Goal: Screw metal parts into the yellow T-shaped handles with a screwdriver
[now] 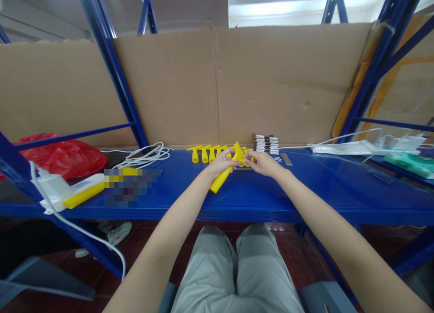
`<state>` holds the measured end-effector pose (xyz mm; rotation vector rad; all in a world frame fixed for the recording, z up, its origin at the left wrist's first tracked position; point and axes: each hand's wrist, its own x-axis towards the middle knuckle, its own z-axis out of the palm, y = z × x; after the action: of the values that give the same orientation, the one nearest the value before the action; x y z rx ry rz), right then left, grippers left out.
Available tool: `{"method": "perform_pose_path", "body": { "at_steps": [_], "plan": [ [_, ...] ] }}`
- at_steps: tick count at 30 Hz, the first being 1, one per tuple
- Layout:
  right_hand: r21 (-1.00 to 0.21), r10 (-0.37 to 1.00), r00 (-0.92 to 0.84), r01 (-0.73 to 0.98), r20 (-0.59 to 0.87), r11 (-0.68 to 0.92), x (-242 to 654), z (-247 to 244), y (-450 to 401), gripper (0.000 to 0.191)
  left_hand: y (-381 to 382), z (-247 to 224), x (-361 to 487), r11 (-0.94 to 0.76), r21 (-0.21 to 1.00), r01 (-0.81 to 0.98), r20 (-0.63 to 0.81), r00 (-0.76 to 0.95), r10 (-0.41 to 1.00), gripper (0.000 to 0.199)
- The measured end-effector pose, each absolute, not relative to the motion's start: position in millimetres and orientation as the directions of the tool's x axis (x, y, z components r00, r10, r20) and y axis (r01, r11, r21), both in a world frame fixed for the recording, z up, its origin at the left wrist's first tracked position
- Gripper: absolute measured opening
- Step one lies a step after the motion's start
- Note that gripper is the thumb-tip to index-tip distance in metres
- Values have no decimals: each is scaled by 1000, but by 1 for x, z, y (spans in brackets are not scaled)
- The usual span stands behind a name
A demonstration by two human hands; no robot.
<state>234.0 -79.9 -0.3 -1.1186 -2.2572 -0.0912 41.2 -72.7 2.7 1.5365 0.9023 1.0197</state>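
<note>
My left hand [223,163] is wrapped round a yellow scraper [219,181], whose handle slants down to the left and whose wide head with a dark edge points up. At the head, the fingers of my right hand [260,163] are pinched together against its right side; any small part between them is hidden. Behind my hands stands a row of several yellow scraper pieces [205,154] along the cardboard. A stack of flat strips [266,144], white and dark, is just beyond my right hand, with a single grey strip [285,159] lying beside it.
Upright cardboard [257,82] closes off the back of the blue shelf [325,182]. To the left are a coiled white cable [145,155], a red plastic bag [68,154] and a white power strip [79,186]. A white packet [342,149] and a green packet [410,163] lie right.
</note>
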Motion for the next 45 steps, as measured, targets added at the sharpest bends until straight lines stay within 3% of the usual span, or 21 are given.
{"method": "perform_pose_path", "body": {
  "at_steps": [3,7,11,17,25,31,34,40,45],
  "plan": [
    [-342,754,-147,824,640,451,274,5,-67,17,-71,3,40,-165,986,21,150,323,935,54],
    [-400,856,135,912,500,90,329,0,-55,9,-69,2,40,-149,989,21,135,309,941,54],
    [-326,918,177,944,355,-56,344,-13,-49,8,-70,2,41,-139,990,38,121,307,944,52],
    [-214,930,202,967,307,-139,336,-21,-44,11,-72,4,40,-142,988,59,118,305,945,54],
    [-174,930,206,972,305,-158,337,-23,-43,14,-75,5,41,-134,988,75,106,299,948,57],
    [-250,912,225,958,342,-143,332,-21,-46,14,-78,7,41,-100,994,50,79,327,942,57],
    [-317,889,204,946,410,-71,327,-17,-46,15,-76,7,39,-67,998,8,59,381,923,58],
    [-500,828,31,810,559,307,304,-8,-45,16,-74,4,48,20,994,-110,31,445,895,45],
    [-817,938,21,498,347,291,286,-5,-54,26,-67,8,77,65,986,-156,30,538,842,31]
  ]
}}
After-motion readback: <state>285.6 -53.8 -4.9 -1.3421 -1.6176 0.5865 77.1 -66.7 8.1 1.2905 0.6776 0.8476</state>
